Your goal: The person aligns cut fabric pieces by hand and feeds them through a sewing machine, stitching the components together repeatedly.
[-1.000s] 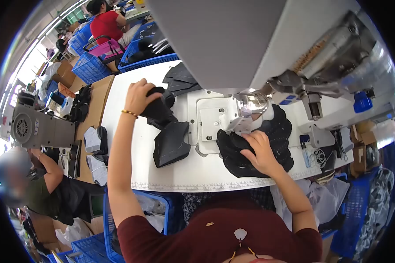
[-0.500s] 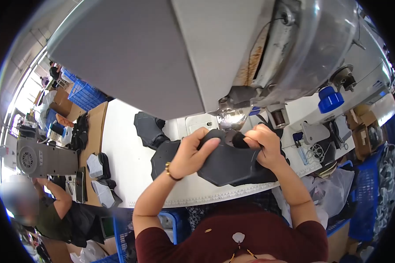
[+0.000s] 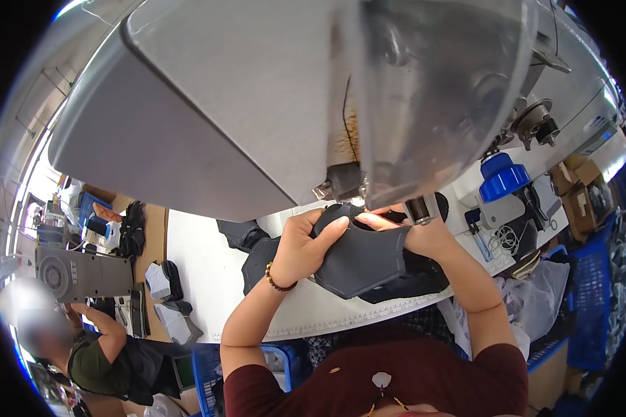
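Observation:
My left hand is closed on the upper left edge of a dark grey fabric piece, with the thumb lying on top. Angular edges and pale marked lines show on this piece; its exact kind I cannot tell. Across from it, my right hand pinches the piece's upper edge near the stitching area, its fingers partly hidden behind a metal cylinder. Right above both hands is the head of a sewing machine, its needle hidden from view. More dark grey pieces lie beside my left wrist.
A ruler strip runs along the front edge of the white table. Grey and black sewn pieces lie at left, near a co-worker. To the right are a blue knob, a coiled white cord and a blue crate.
My view has shifted, so the machine head looks larger and lower. My right hand has turned and moved its fingers inward, by the needle area; my left hand keeps its hold.

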